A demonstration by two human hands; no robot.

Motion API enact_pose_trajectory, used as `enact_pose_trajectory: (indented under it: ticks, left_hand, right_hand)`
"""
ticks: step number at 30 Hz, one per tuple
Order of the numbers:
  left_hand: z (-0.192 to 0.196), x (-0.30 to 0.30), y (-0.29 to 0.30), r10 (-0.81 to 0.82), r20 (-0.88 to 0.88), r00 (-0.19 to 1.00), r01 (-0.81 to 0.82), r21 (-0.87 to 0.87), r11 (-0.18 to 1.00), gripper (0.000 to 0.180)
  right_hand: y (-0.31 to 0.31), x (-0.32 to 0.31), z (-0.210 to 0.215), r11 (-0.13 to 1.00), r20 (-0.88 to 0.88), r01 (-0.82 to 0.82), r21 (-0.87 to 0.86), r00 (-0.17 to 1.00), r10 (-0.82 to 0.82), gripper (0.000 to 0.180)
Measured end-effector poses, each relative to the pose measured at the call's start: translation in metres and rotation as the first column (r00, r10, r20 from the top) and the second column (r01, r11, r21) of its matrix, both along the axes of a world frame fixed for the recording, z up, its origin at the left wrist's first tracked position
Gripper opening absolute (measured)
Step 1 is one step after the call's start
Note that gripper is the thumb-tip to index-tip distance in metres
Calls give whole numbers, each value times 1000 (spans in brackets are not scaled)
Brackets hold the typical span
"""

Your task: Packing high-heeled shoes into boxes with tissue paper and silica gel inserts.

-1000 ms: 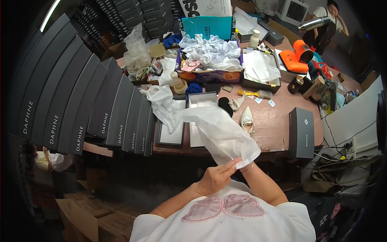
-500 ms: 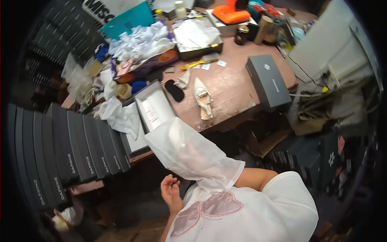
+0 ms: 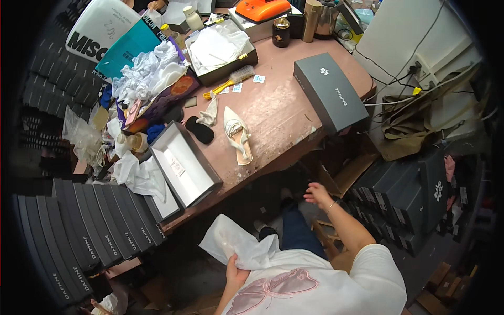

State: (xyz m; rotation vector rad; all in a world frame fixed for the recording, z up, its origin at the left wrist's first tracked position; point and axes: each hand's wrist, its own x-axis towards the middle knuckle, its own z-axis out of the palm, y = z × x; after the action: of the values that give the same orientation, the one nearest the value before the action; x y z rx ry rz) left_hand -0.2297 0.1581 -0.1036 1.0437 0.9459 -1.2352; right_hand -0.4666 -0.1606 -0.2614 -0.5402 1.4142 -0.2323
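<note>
My left hand (image 3: 237, 270) is closed on a white, see-through pouch (image 3: 257, 249) in front of my shirt. A pale form, possibly a shoe, shows faintly inside it. To the right, my right hand (image 3: 318, 195) hovers past the table's front edge, fingers apart, holding nothing. A white pointed shoe (image 3: 238, 137) with straps lies on the table, toe toward the far side. Left of it an open shoe box (image 3: 195, 185) with a white inside holds a small paper tag. A black pad (image 3: 200, 130) lies between shoe and box.
A closed grey shoe box (image 3: 332, 92) overhangs the table's right edge. Stacked grey boxes (image 3: 100, 231) stand at the left, more (image 3: 399, 184) at the right. Further back are a yellow-handled brush (image 3: 231, 82), a paper-filled box (image 3: 219, 50) and a dark jar (image 3: 281, 32).
My right hand has come out of the pouch and moved right. My left hand has taken hold of the pouch, which is now lower and nearer my body. The view has shifted.
</note>
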Motion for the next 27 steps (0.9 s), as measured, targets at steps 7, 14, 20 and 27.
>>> enact_pose_trajectory:
  ticks: [7,14,20,27]
  left_hand:
    - [-22,-23,9,-13,-11,1000,15,253,967,40]
    - [-28,-21,29,25,19,1000,-29,333,943,46]
    - [-38,6,45,-6,19,1000,1,230,973,46]
    - [-41,67,59,-122,6,993,121,88,989,45]
  right_hand:
    - [-58,78,-209,380,-684,-882,-278,460,566,62]
    - [-63,164,-243,214,-826,-846,-489,528,197,37]
    - [2,83,-150,146,-662,-924,-353,357,659,26]
    - [85,13,50,203,-485,-741,-640,594,642,20]
